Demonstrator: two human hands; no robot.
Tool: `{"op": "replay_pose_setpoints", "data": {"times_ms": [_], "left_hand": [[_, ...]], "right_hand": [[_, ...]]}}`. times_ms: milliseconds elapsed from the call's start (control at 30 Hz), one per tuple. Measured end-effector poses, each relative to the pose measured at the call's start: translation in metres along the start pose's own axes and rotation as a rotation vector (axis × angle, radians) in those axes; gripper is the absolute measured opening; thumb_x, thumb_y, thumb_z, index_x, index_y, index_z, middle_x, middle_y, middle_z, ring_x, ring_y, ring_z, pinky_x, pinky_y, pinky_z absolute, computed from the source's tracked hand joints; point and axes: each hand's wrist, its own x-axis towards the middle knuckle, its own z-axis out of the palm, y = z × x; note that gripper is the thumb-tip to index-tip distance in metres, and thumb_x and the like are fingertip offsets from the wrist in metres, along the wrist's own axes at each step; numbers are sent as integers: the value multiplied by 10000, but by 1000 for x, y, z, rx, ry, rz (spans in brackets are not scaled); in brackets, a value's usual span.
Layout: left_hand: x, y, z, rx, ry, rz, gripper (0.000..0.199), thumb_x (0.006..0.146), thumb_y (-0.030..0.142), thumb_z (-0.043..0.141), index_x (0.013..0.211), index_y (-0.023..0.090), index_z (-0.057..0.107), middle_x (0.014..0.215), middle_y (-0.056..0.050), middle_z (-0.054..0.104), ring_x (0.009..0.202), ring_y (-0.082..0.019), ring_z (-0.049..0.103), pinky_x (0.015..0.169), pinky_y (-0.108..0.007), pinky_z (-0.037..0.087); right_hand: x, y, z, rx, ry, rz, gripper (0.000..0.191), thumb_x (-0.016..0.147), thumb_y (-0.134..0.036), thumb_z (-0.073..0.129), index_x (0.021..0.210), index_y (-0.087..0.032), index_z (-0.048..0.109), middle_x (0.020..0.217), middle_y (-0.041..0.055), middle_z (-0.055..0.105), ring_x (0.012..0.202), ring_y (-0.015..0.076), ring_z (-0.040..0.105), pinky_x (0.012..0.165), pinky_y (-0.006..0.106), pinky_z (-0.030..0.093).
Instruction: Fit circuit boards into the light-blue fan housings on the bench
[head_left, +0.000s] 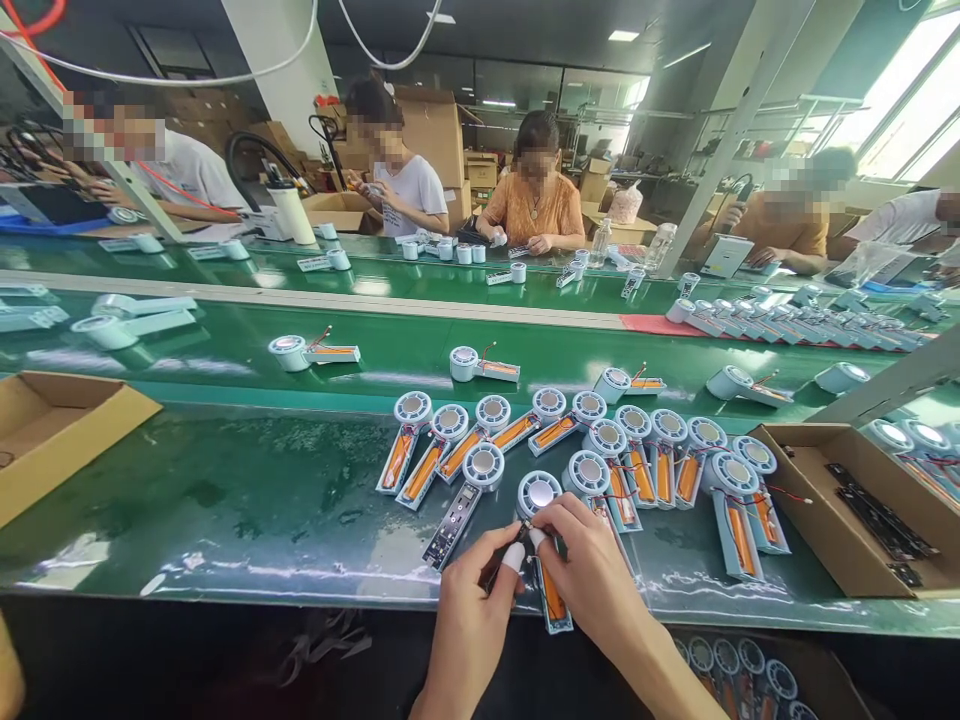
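Observation:
My left hand [476,610] is closed, thumb and fingers pinching a small dark circuit board [525,532]. My right hand [592,560] is closed at the board's other side, fingertips meeting the left ones; fingers hide most of the board. White covers show on both thumbs. Beneath the hands lies a pale blue handheld fan [538,491] with a round head and an orange battery [553,602] in its open handle. Just left is another fan [484,465] whose handle carries a black circuit board [452,527]. Several more fans with orange batteries and thin wires lie behind and to the right.
A cardboard box [840,530] with black circuit boards [885,515] stands at right, another box [67,440] at left. Beyond the bench [247,510], a green conveyor [390,330] carries spaced fans. Co-workers [536,190] sit opposite. Below the edge at right are more fans [726,657].

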Motion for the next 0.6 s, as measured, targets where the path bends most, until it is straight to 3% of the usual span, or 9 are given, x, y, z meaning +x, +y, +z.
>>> {"op": "replay_pose_setpoints", "data": {"times_ms": [200, 300, 367, 433, 533, 600], "left_hand": [[-2, -10, 2, 222, 103, 373, 314, 909, 227, 534, 1119, 228, 768, 1168, -84, 769, 1048, -232, 743, 917, -326, 605], [-3, -13, 3, 281, 123, 458, 318, 926, 229, 537, 1143, 252, 768, 1199, -72, 762, 1088, -227, 734, 969, -318, 581], [-3, -14, 2, 253, 121, 424, 299, 909, 261, 562, 1108, 257, 785, 1181, -72, 770, 1077, -244, 738, 959, -328, 587], [0, -12, -1, 172, 107, 322, 276, 872, 327, 605, 1053, 257, 802, 1114, -76, 789, 959, -257, 766, 856, -332, 626], [7, -7, -5, -16, 36, 70, 344, 787, 451, 695, 1025, 227, 803, 811, -59, 794, 594, -205, 709, 559, -286, 602], [11, -4, -7, -142, -8, -72, 430, 732, 505, 749, 1031, 199, 792, 621, -16, 720, 480, -158, 607, 481, -251, 534]], "right_hand": [[-3, -8, 3, -213, 78, -92, 167, 887, -53, 533, 896, -212, 584, 881, 37, 625, 778, 209, 607, 668, 302, 416], [-3, -13, 2, -294, 99, -67, 177, 870, -39, 547, 836, -211, 576, 834, 36, 610, 739, 209, 595, 646, 306, 398], [-1, -14, 0, -330, 95, -74, 184, 854, -28, 561, 831, -209, 579, 833, 38, 615, 729, 211, 587, 636, 312, 389], [1, -13, -4, -333, 59, -103, 172, 855, -39, 587, 844, -210, 588, 847, 35, 628, 742, 211, 587, 647, 315, 391], [5, -11, -9, -277, 3, -116, 157, 866, -60, 618, 869, -216, 603, 876, 17, 644, 780, 196, 600, 668, 301, 396], [5, -9, -10, -221, -6, -78, 165, 862, -56, 630, 889, -218, 614, 898, 8, 652, 803, 184, 612, 675, 288, 400]]}}
